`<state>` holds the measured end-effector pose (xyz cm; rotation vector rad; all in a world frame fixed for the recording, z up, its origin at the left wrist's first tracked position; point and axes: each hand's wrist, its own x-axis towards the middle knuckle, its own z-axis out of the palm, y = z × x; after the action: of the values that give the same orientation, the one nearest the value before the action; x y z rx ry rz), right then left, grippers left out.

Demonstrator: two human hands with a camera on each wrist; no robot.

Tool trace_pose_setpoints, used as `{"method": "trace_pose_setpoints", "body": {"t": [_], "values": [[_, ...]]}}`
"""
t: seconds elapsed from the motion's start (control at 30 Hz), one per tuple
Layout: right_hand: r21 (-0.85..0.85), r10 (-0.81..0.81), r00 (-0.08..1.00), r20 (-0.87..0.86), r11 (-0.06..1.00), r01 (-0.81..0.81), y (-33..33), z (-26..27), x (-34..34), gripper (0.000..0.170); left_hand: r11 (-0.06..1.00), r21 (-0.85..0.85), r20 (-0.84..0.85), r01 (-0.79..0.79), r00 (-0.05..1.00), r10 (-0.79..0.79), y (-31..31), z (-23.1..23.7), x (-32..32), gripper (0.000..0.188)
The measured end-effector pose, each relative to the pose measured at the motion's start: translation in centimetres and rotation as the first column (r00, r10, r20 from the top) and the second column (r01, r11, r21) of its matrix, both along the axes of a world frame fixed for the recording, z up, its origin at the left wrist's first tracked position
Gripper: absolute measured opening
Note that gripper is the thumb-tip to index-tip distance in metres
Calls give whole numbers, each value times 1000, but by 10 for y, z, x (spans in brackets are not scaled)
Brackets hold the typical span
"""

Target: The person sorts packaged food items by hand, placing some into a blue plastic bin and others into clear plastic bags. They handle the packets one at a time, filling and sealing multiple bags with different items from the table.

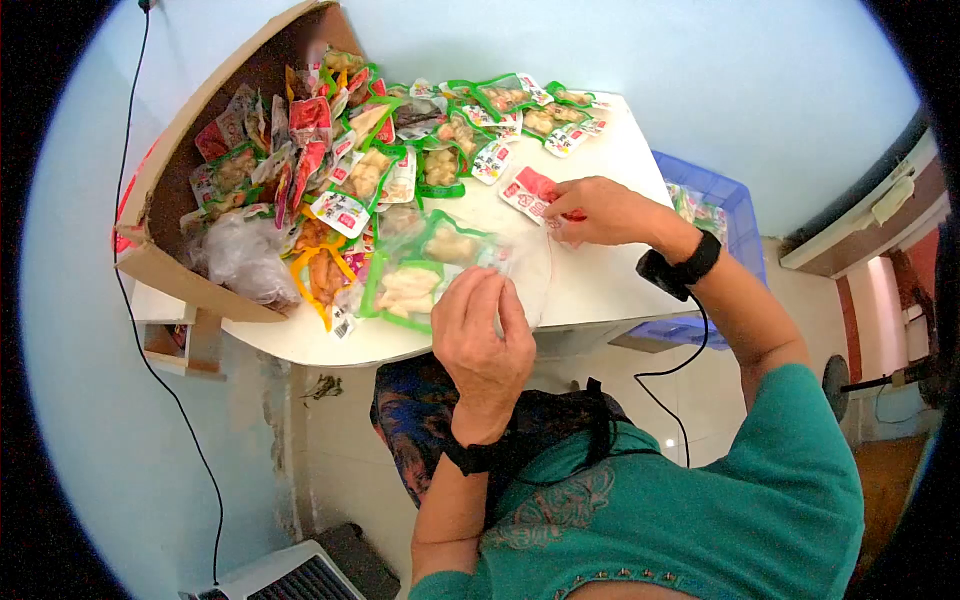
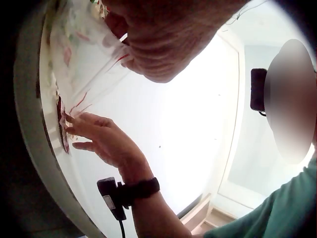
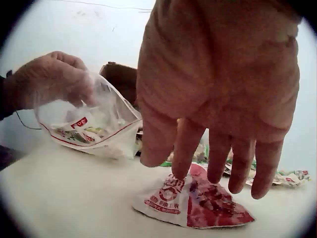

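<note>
My left hand (image 1: 482, 335) pinches the rim of a clear zip bag (image 3: 126, 130) with a red line along its mouth. The bag gapes, and green-edged packets (image 3: 81, 130) of pale food show inside it. My right hand (image 1: 615, 212) is over a red and white snack packet (image 3: 193, 201) that lies flat on the table. In the right wrist view its fingers (image 3: 218, 156) point down, nearly straight, with the tips right at the packet's upper edge. From the left wrist view, the right hand (image 2: 106, 141) appears beyond the bag, beside that packet.
On the white table (image 1: 630, 150), a tipped cardboard box (image 1: 215, 285) spills many sealed food packets (image 1: 365, 175) toward the middle. A crumpled clear bag (image 1: 248, 255) sits at its mouth. Beyond the table's right edge stands a blue crate (image 1: 735, 205). A cable hangs from the right wrist camera (image 1: 662, 275).
</note>
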<state>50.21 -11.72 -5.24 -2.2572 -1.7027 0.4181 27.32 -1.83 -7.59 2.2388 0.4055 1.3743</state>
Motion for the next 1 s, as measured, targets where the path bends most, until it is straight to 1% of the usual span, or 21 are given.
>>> {"method": "trace_pose_setpoints", "body": {"t": [0.1, 0.2, 0.3, 0.4, 0.5, 0.57, 0.6, 0.63, 0.7, 0.73, 0.83, 0.87, 0.97, 1.0], "values": [[234, -151, 970, 190, 967, 105, -16, -5, -8, 42, 1000, -10, -2, 13, 1000, -13, 0, 2, 1, 12], [167, -351, 871, 344, 936, 311, -21, -16, -9, 55, 1000, 1, 10, 12, 1000, -12, 1, 1, 1, 12], [19, -348, 914, 209, 936, 352, -19, -9, -2, 65, 1000, 9, -1, 8, 1000, -8, 1, 1, -1, 12], [-45, -431, 901, 46, 901, 432, -18, -8, 2, 63, 1000, 13, -5, 8, 1000, -8, 0, 1, -1, 13], [143, -493, 869, -46, 858, 494, -25, -16, 0, 49, 1000, 12, -9, 4, 1000, -4, 0, 0, 0, 13], [171, -505, 829, -240, 819, 548, -35, -24, 8, 44, 1000, 13, 11, 4, 1000, -4, 0, -1, 0, 13], [179, -501, 798, -335, 797, 577, -38, -27, 10, 42, 1000, 13, 21, 4, 1000, -4, 0, -1, 1, 14], [199, -502, 741, -445, 752, 629, -40, -21, 4, 37, 1000, 17, 20, 7, 1000, -8, 0, -1, 1, 14], [210, -471, 603, -644, 649, 731, -49, 0, -17, 28, 1000, 23, 21, 16, 1000, -16, 0, -2, 2, 14], [229, -460, 567, -683, 602, 765, -55, 2, -20, 23, 1000, 24, 19, 13, 1000, -14, 0, -2, 3, 14], [365, -315, 558, -768, 501, 785, -71, 9, -37, 24, 1000, 19, 11, 13, 1000, -13, -2, -1, 3, 14], [342, -275, 535, -799, 524, 780, -79, 8, -39, 27, 1000, 16, 7, 14, 1000, -14, -2, 0, 4, 14], [158, -94, 254, -963, 565, 810, -89, 19, -68, 27, 1000, 12, 5, 14, 1000, -14, -2, -1, 6, 13], [125, -93, 230, -969, 616, 778, -96, 11, -69, 28, 1000, 12, 5, 14, 1000, -14, -3, -2, 7, 13]]}}
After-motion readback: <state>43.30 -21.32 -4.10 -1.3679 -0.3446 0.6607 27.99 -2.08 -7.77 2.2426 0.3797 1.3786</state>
